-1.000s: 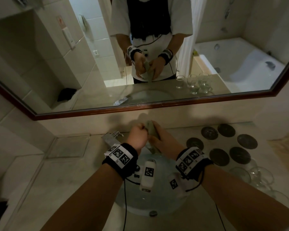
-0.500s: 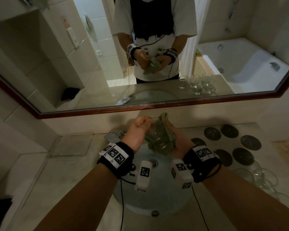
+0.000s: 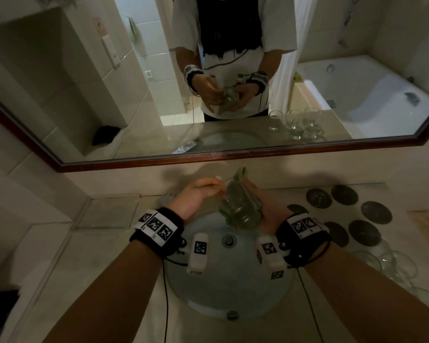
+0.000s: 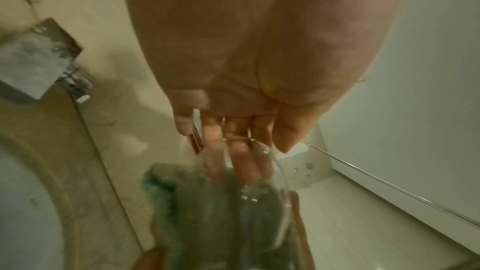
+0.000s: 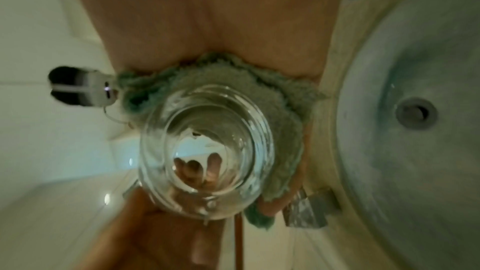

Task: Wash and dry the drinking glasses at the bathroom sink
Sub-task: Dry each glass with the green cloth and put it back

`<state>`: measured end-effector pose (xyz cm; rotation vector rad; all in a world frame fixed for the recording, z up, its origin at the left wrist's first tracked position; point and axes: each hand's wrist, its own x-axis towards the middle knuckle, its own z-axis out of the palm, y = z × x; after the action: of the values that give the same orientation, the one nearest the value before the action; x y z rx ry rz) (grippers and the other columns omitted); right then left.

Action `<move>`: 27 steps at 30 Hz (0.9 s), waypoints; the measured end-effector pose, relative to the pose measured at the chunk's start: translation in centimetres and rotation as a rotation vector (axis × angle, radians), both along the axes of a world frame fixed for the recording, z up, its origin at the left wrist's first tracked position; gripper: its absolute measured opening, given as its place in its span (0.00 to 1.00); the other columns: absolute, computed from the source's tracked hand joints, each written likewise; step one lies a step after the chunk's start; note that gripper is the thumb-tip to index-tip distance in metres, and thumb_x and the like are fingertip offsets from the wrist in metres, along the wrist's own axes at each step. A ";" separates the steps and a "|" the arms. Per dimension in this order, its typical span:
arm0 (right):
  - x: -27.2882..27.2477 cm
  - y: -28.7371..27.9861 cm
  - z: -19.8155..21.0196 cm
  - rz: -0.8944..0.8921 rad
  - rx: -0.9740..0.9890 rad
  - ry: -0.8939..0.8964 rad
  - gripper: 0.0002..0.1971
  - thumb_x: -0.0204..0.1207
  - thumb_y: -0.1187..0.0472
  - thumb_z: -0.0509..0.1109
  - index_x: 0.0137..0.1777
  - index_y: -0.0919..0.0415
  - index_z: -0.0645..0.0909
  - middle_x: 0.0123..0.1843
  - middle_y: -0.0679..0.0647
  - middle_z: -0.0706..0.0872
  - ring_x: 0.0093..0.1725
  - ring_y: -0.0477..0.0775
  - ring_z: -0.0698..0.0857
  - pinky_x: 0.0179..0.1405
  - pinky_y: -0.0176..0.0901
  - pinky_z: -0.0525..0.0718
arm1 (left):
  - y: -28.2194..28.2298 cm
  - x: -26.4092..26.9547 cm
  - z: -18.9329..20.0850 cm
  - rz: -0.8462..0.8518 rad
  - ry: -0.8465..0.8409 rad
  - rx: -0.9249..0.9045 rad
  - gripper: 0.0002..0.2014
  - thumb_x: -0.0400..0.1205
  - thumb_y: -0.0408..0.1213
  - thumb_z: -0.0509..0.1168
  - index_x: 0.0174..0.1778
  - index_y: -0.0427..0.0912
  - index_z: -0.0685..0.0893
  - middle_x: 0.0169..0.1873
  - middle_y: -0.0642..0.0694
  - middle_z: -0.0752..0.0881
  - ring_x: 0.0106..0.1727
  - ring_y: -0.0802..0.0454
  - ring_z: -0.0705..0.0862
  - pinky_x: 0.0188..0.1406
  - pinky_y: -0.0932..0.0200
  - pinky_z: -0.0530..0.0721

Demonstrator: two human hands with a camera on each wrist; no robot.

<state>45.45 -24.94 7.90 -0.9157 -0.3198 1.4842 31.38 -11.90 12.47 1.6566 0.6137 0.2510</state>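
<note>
A clear drinking glass (image 3: 238, 211) is held tilted above the sink basin (image 3: 208, 288), its base toward me. A green cloth (image 3: 254, 206) wraps its right side. My right hand (image 3: 265, 209) cups the cloth around the glass. My left hand (image 3: 203, 191) pinches the rim. In the left wrist view its fingers (image 4: 241, 151) reach inside the glass (image 4: 259, 202) with the thumb outside. The right wrist view looks through the thick base of the glass (image 5: 205, 151), with the cloth (image 5: 280, 110) lying between it and my palm.
Several clear glasses (image 3: 391, 263) stand on the counter at the right, beside several dark round coasters (image 3: 344, 194). The chrome faucet (image 3: 169, 199) is behind my left hand. The drain (image 3: 229, 240) lies under the glass. A mirror (image 3: 84, 107) covers the wall.
A second ago both hands were bunched tight about the cloth. They have since parted and risen a little, and the glass now shows, part-wrapped in the cloth.
</note>
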 end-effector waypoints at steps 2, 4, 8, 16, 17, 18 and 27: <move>0.1 0.1 -0.3 0.017 0.007 -0.144 0.28 0.82 0.37 0.62 0.67 0.61 0.82 0.65 0.69 0.84 0.61 0.68 0.83 0.65 0.66 0.80 | -0.3 0.7 0.7 -0.004 0.074 0.031 0.07 0.81 0.39 0.66 0.46 0.46 0.91 0.47 0.43 0.90 0.55 0.45 0.86 0.65 0.50 0.79; 0.0 0.3 -0.4 0.011 0.012 -0.290 0.26 0.81 0.40 0.64 0.65 0.60 0.83 0.63 0.64 0.87 0.62 0.65 0.84 0.69 0.64 0.77 | -0.7 1.4 1.2 0.005 0.147 0.083 0.09 0.83 0.36 0.65 0.41 0.44 0.89 0.41 0.45 0.89 0.47 0.49 0.86 0.55 0.55 0.80; -0.2 0.6 -0.6 0.002 -0.036 -0.711 0.27 0.78 0.37 0.66 0.71 0.51 0.78 0.61 0.52 0.89 0.60 0.53 0.88 0.69 0.60 0.82 | -1.4 2.3 1.6 0.018 0.293 0.105 0.11 0.84 0.31 0.61 0.39 0.37 0.85 0.33 0.46 0.85 0.35 0.55 0.82 0.33 0.67 0.79; 0.4 0.4 -1.5 0.006 -0.126 -1.032 0.30 0.76 0.39 0.71 0.74 0.48 0.68 0.58 0.52 0.86 0.50 0.52 0.90 0.48 0.48 0.90 | -1.9 2.9 1.3 0.099 0.373 -0.019 0.09 0.78 0.24 0.61 0.36 0.33 0.85 0.26 0.43 0.83 0.26 0.53 0.78 0.25 0.62 0.73; 0.3 0.3 -1.4 0.005 -0.118 -1.078 0.29 0.77 0.39 0.70 0.74 0.49 0.69 0.58 0.50 0.85 0.51 0.50 0.88 0.49 0.45 0.88 | -2.2 2.9 1.2 0.121 0.345 -0.066 0.09 0.79 0.23 0.60 0.37 0.31 0.85 0.28 0.40 0.83 0.27 0.51 0.80 0.28 0.61 0.77; 0.2 0.3 -1.3 0.000 -0.110 -1.108 0.28 0.78 0.40 0.69 0.74 0.49 0.70 0.58 0.49 0.85 0.52 0.49 0.87 0.51 0.44 0.86 | -2.4 3.1 1.1 0.145 0.317 -0.110 0.09 0.79 0.21 0.59 0.41 0.27 0.85 0.31 0.37 0.83 0.31 0.48 0.82 0.34 0.57 0.81; -0.4 0.6 -2.4 -0.026 -0.093 -1.086 0.30 0.78 0.36 0.67 0.75 0.50 0.73 0.62 0.48 0.86 0.58 0.48 0.86 0.62 0.51 0.84 | -3.4 3.5 -1.4 0.334 0.145 -0.224 0.11 0.77 0.17 0.59 0.36 0.33 0.83 0.35 0.36 0.83 0.42 0.40 0.83 0.53 0.42 0.81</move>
<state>45.10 -24.33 5.47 -1.7415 -1.0153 0.8531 34.93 -15.34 11.10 1.3594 0.9945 0.2927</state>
